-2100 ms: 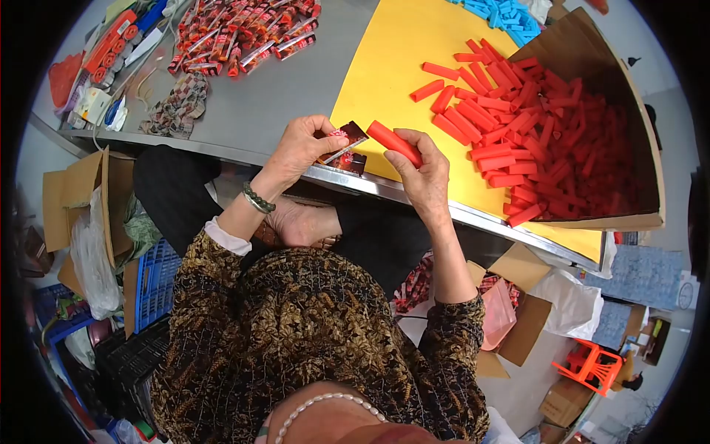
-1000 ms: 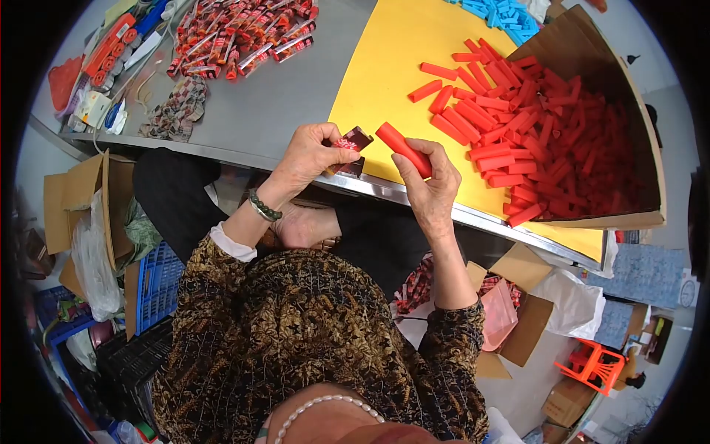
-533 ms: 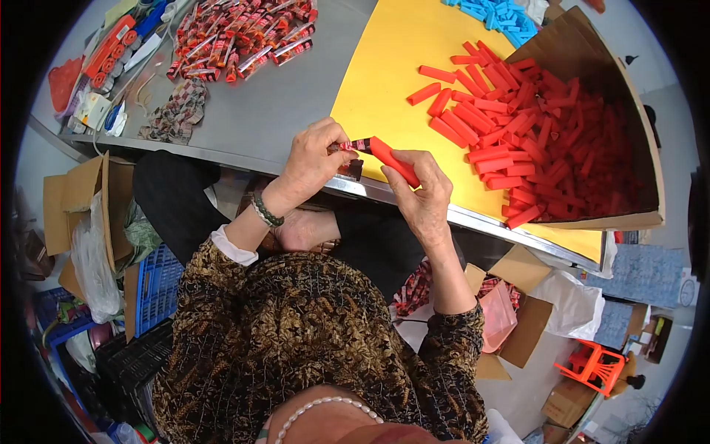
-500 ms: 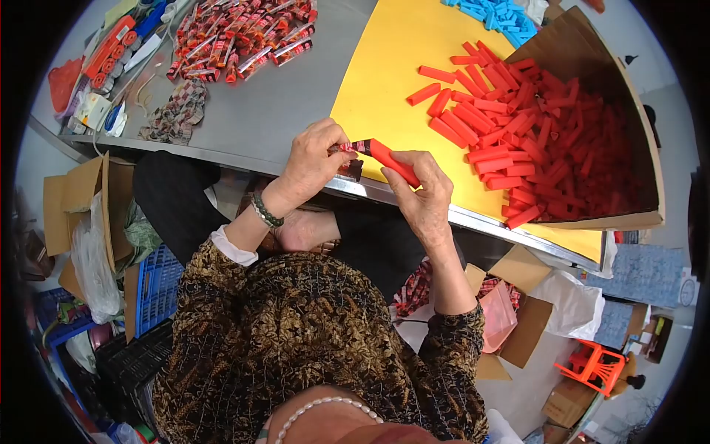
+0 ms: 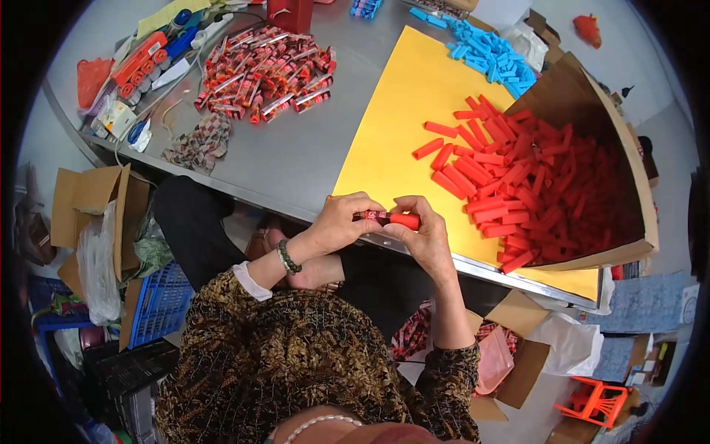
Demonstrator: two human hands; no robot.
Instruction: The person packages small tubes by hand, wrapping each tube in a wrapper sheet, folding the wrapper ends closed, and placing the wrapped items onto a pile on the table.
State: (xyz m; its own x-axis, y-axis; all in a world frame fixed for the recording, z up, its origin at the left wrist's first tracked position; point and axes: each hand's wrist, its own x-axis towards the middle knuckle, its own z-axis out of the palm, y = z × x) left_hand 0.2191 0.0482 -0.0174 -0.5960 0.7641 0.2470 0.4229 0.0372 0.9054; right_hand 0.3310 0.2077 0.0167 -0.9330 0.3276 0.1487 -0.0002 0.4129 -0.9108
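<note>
Both hands meet over the front edge of the table. My left hand pinches a dark printed wrapper with red and white marks. Fingers of my right hand close on a red stick, whose left end meets the wrapper; how far it sits inside is hidden by the fingers. A heap of similar red sticks spills from a cardboard box onto a yellow sheet. Wrapped red pieces lie piled on the grey table.
Blue sticks lie at the sheet's far edge. A checkered cloth rests on the left of the table, near cables and orange rolls. Below are open cartons, a blue crate and an orange stool.
The view has tilted, so the table sits lower and more of its far side shows. My hands have come closer together, and less of the red stick and wrapper shows between them.
</note>
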